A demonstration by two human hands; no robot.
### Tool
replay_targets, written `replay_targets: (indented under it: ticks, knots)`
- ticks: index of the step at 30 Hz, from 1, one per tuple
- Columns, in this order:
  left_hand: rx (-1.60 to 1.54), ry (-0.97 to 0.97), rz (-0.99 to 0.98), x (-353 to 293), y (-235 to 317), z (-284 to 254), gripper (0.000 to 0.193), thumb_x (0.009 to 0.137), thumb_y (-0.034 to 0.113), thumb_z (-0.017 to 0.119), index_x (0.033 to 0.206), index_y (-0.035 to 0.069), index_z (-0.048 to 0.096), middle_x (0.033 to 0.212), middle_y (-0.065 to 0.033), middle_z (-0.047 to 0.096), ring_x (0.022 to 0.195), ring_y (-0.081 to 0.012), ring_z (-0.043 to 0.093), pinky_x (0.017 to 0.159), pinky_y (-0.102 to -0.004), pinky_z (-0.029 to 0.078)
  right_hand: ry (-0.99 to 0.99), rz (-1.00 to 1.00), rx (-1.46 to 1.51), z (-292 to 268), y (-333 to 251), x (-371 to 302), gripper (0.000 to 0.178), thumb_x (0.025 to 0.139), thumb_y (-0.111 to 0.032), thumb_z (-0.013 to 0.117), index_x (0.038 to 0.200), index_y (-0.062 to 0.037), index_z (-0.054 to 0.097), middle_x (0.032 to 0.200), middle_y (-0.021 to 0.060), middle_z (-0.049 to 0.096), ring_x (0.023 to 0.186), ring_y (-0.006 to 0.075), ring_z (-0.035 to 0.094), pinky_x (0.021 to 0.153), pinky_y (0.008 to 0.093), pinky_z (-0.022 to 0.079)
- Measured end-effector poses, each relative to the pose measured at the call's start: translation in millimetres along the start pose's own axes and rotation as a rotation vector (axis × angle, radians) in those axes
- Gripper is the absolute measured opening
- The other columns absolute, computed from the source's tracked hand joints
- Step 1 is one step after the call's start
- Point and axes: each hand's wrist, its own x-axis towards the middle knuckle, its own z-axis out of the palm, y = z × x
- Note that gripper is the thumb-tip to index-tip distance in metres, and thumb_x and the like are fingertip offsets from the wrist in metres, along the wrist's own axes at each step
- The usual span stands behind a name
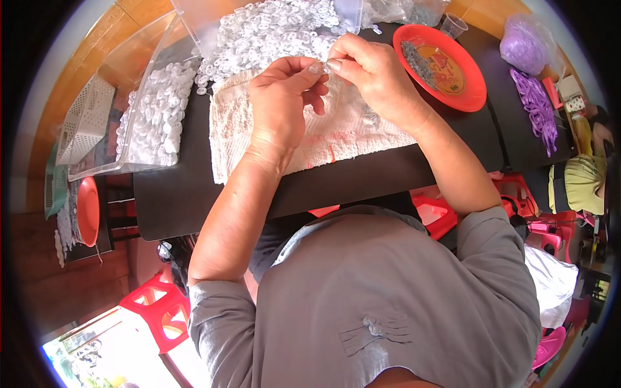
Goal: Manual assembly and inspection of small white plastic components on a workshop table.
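Over a pale towel (259,155) on the black table, both my hands meet fingertip to fingertip. My left hand (281,94) is closed in a pinch of thumb and forefinger, the other fingers curled. My right hand (375,74) pinches from the other side, thumb against forefinger. Whatever lies between the fingertips is too small to make out. Just beyond them spreads a heap of small white plastic pieces (259,35), many ring-shaped. To the right of my right hand, a red plate (475,90) holds a pile of tiny grey pieces (419,63).
At left a transparent bin (139,97) holds more white pieces, beside a white perforated basket (87,119). A plastic cup (454,26) stands behind the plate. Purple strands (535,113) and a purple bag (524,45) lie at right. Red stools (158,307) stand below; another person (585,181) sits far right.
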Motion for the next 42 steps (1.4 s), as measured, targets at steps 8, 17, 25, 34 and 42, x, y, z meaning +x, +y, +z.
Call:
replay_targets:
  ticks: [8,17,25,34,42]
  knots:
    - [0.0,0.08,0.028,-7,-4,1,0.003,0.086,-0.001,0.061,0.086,-0.005,0.06,0.074,-0.0126,0.063,0.056,-0.0162,0.057,0.044,-0.0271,0.044,0.115,-0.192,-0.056,16,0,0,0.002,0.085,0.0,0.056,0.085,-0.0001,0.054,0.066,0.0037,0.055,0.059,0.0109,0.051,0.054,0.0269,0.041]
    - [-0.061,0.058,0.015,-1,-1,0,0.005,0.086,-0.001,0.062,0.087,-0.005,0.061,0.076,-0.0137,0.065,0.059,-0.018,0.06,0.047,-0.0273,0.046,-0.002,0.041,0.184,4,0,-2,0.008,0.092,-0.006,0.056,0.091,0.0004,0.06,0.073,-0.0001,0.058,0.069,0.0055,0.051,0.063,0.0225,0.043]
    - [0.078,0.021,-0.004,-2,2,0,0.007,0.087,0.0,0.062,0.089,-0.006,0.062,0.077,-0.0133,0.066,0.06,-0.0169,0.061,0.048,-0.0259,0.046,0.044,-0.013,0.044,2,9,-2,0.005,0.09,-0.004,0.056,0.089,0.0004,0.058,0.072,0.0009,0.057,0.067,0.007,0.051,0.062,0.024,0.043]
    - [0.157,0.043,0.013,-5,2,3,0.005,0.086,0.0,0.061,0.087,-0.005,0.062,0.073,-0.0093,0.063,0.057,-0.013,0.057,0.047,-0.0244,0.044,0.072,-0.077,0.01,14,8,-5,0.002,0.087,0.0,0.055,0.087,0.0006,0.058,0.068,0.0026,0.057,0.061,0.0088,0.051,0.057,0.0246,0.042]
    - [0.042,0.055,0.077,-3,-1,5,0.004,0.087,0.001,0.061,0.087,-0.003,0.06,0.074,-0.0093,0.062,0.059,-0.0145,0.056,0.047,-0.0256,0.043,0.1,-0.049,0.162,12,6,-2,0.006,0.09,-0.001,0.057,0.094,0.0,0.062,0.076,0.0009,0.06,0.066,0.0056,0.053,0.06,0.0221,0.044]
